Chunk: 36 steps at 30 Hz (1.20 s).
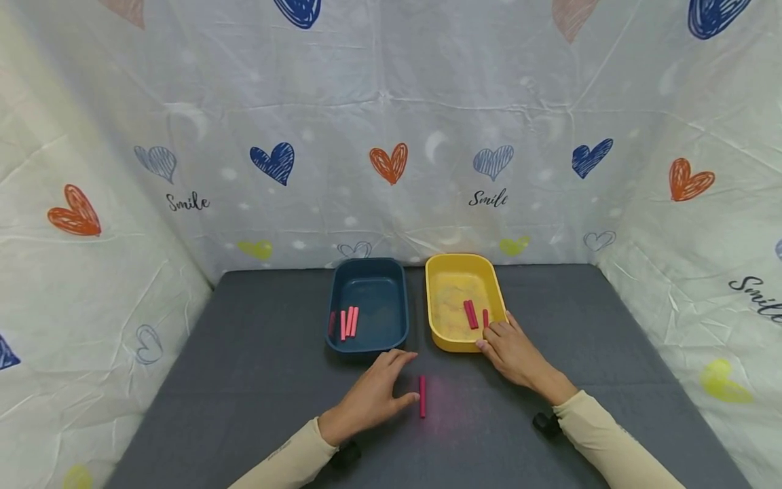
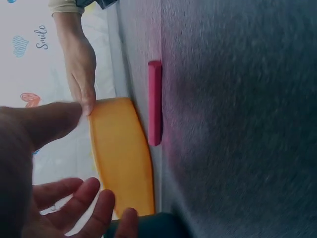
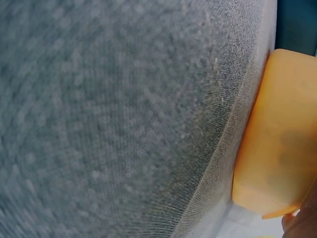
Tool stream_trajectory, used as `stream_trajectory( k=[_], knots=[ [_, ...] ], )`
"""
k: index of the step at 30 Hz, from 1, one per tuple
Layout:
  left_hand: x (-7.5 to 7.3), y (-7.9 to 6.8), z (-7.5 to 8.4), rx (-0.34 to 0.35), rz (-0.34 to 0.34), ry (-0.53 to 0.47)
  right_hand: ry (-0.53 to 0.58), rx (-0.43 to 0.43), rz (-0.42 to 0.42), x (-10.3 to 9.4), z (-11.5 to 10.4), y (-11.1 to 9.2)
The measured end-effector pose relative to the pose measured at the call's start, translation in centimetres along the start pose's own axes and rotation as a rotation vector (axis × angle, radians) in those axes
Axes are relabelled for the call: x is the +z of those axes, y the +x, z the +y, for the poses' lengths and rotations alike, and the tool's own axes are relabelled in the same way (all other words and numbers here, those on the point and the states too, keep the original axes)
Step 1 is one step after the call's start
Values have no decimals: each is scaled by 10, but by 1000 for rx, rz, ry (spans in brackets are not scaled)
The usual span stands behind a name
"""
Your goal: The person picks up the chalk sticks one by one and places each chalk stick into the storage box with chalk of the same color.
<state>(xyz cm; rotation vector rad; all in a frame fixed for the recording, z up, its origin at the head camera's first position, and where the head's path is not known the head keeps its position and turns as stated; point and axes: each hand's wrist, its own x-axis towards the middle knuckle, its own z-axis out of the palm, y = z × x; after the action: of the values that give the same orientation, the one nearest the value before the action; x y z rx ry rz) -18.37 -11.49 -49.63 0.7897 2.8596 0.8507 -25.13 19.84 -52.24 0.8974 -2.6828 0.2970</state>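
A dark pink chalk-like stick [image 1: 422,396] lies on the grey table. My left hand [image 1: 374,397] hovers beside it, fingers spread and the thumb near the stick; in the left wrist view a gap separates the hand from the stick [image 2: 155,103]. My right hand [image 1: 512,350] is at the front right corner of the yellow bin [image 1: 435,322], fingers over its rim. Another dark pink stick [image 1: 485,316] in that bin meets the fingertips; whether they pinch it is hidden. Two more dark pink sticks [image 1: 470,314] lie side by side in the bin.
A dark blue bin [image 1: 400,299] stands left of the yellow one, with three light pink sticks [image 1: 349,322] inside. A reddish streak shows on its left wall. Behind both bins hangs a white cloth [image 1: 427,204] printed with hearts.
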Motion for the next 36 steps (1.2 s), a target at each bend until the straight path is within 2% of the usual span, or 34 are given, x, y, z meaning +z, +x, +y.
stream_trajectory(
  k=[3,6,13,36],
  knots=[
    [3,0,-2,-25,-75,9,-2,-4,0,0,1,0],
    [6,1,-4,-15,-110,27,-4,-7,2,1,2,1],
    [16,3,-6,10,-142,61,-2,-7,7,2,3,0],
    [26,7,-6,-28,-194,123,25,11,0,0,0,0]
  ],
)
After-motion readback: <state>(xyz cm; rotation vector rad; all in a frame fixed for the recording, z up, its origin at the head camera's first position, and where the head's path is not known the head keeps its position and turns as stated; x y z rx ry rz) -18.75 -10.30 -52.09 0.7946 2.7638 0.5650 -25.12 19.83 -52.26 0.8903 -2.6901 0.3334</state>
